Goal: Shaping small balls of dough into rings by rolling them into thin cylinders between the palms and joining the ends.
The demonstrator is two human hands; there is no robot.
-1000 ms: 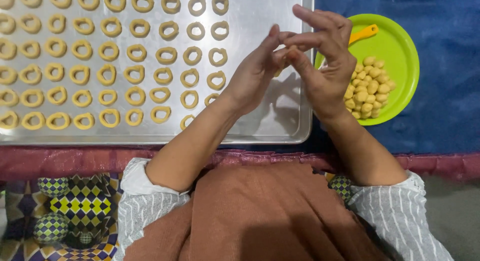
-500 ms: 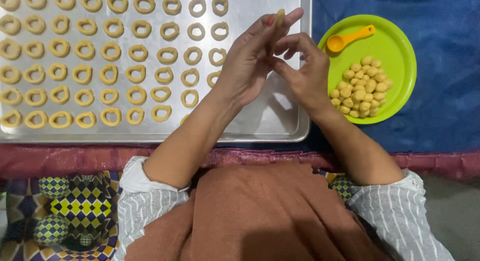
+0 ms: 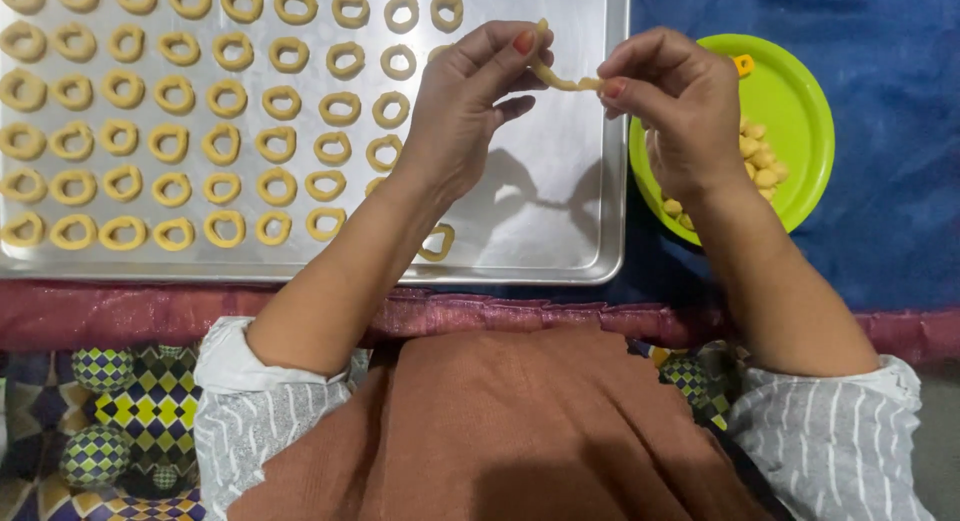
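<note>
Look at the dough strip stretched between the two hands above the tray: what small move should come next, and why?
Probably bend the dough strip so its ends meet in a loop. The left hand and right hand each pinch one end, the strip already sags in a curve, and every piece on the metal tray is a closed ring.

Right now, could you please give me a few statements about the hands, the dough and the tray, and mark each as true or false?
1. Both hands hold one thin strip of dough between them, the left hand at one end and the right hand at the other. True.
2. The metal tray carries rows of square biscuits. False: it carries ring-shaped dough pieces.
3. The small dough balls lie on a green plate. True.
4. The green plate stands on the tray. False: it sits beside the tray on a blue cloth.
5. The tray is completely filled. False: its right part is bare.
</note>
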